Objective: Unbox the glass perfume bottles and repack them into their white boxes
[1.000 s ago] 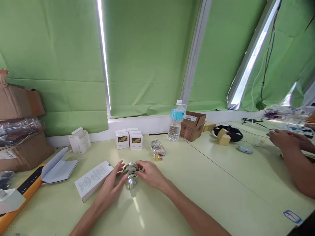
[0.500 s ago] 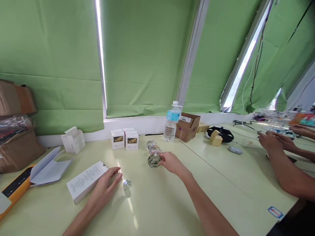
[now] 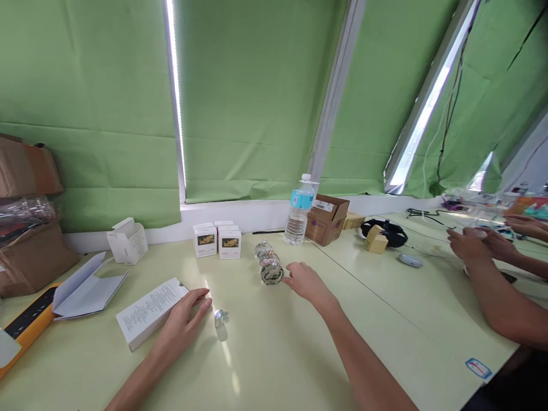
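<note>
Set on the table (image 3: pixel 278 354) beside the half-open right hand (image 3: pixel 309 283), contact unclear, the glass bottle (image 3: pixel 272 274), probably slippery and fragile, is best gripped by its sides. The left hand (image 3: pixel 185 321) is loosely curled, empty.

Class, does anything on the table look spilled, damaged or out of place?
No visible spill or damage. Small silver parts sit near the left hand, apart from the glass bottles, so they look slightly stray.

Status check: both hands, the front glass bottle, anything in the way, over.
Left hand empty, by white box. Right hand beside front glass bottle, contact unclear. Silver cap near left fingertips.
</note>
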Available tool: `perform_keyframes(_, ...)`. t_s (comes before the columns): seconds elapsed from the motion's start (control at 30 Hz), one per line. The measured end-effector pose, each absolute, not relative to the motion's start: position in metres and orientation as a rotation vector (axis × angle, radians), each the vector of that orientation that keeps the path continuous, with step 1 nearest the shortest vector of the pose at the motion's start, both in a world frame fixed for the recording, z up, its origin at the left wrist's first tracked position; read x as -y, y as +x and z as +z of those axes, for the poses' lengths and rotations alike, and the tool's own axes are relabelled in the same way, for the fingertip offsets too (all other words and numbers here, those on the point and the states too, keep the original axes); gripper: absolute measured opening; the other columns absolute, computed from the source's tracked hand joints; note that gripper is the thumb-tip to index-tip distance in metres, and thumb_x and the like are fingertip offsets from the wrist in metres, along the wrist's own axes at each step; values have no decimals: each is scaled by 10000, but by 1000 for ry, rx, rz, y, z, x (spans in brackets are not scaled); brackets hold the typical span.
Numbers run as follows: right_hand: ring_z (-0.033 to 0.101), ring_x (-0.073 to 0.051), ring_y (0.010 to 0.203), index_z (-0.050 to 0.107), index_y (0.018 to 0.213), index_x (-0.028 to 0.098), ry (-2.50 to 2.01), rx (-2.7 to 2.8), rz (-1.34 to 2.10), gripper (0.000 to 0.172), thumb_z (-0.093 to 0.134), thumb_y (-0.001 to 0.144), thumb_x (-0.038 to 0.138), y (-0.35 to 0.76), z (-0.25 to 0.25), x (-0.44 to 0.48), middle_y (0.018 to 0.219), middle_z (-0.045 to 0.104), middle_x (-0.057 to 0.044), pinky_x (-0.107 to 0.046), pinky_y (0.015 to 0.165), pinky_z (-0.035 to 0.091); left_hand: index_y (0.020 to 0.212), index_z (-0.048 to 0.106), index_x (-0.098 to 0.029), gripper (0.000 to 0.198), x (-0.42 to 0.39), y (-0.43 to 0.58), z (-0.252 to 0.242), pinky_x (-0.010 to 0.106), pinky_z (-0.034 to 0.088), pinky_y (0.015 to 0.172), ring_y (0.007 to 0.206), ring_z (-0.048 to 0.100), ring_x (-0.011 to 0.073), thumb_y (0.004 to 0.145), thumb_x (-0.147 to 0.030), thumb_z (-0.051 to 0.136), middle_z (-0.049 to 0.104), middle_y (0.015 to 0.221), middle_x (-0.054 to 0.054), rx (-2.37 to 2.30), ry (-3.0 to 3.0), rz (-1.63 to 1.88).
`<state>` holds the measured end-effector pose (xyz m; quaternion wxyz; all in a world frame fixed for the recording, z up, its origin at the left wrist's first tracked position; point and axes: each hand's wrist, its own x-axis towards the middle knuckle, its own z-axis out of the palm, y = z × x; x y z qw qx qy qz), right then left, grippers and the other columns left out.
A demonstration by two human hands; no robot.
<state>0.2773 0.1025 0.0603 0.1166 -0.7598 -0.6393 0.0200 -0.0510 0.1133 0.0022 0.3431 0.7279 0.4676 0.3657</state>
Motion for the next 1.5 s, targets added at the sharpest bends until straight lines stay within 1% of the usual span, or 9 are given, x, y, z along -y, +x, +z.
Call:
perform_keyframes(0.17,631,-201,725,681,771,186,-2100,1978,111,355,421,953,344,236,70,-87,762,682,-83,-265,598,333,1180,611,-245,403,-114,-51,1,366,506,936,1153,604,262,924,-520,466,668,1206,59,-1223,1903,942)
perform_keyframes(0.23,636,-163,738,684,982,226,-1818,2122,336,266,464,940,369,209,66,-80,810,706,-25,-238,620,367,1177,613,-242,401,-115,-51,1,363,498,946,1147,607,259,929,-516,457,668,1205,59,-1226,1912,949)
perform_keyframes(0.33,633,-178,795,605,1213,240,-1496,2249,453,360,528,908,413,171,54,-69,845,709,-10,-247,666,385,1172,616,-232,403,-117,-51,-1,365,499,945,1131,615,258,932,-512,454,669,1203,69,-1227,1933,959)
perform_keyframes(0.53,606,-166,787,648,971,207,-1432,2350,214,174,516,917,307,136,35,-66,891,678,-26,-255,675,378,1162,618,-238,388,-118,-51,-3,364,521,924,1096,635,250,932,-507,458,676,1181,89,-1213,1951,984)
perform_keyframes(0.7,613,-163,927,619,1026,219,-1559,2198,85,192,439,968,254,160,56,-71,1006,675,-32,-250,772,399,1158,623,-226,413,-119,-52,-5,365,525,926,1103,632,262,932,-523,445,673,1186,101,-1221,1986,973)
perform_keyframes(0.83,646,-208,835,623,942,190,-2076,2125,-46,160,464,925,177,198,67,-79,929,692,-73,-278,651,376,1197,601,-230,430,-120,-52,-5,374,511,949,1136,612,261,938,-528,429,663,1205,91,-1244,1978,932)
perform_keyframes(1.07,658,-255,778,570,1095,133,-2254,2039,-44,226,511,877,116,222,54,-92,868,693,-110,-294,581,341,1191,582,-249,418,-118,-53,-4,374,487,976,1165,592,250,943,-537,409,649,1231,62,-1262,1970,873)
perform_keyframes(1.4,659,-254,794,659,883,157,-2246,2017,-2,192,486,914,233,215,57,-88,864,695,-121,-297,632,378,1174,604,-228,419,-114,-52,2,373,489,963,1123,609,256,941,-519,414,663,1195,81,-1251,2005,906)
perform_keyframes(1.5,659,-202,832,660,1010,203,-2084,2102,74,247,438,952,295,194,55,-80,871,706,-62,-271,679,399,1176,606,-225,412,-114,-51,2,377,487,965,1126,608,257,943,-507,416,664,1196,82,-1248,2008,916)
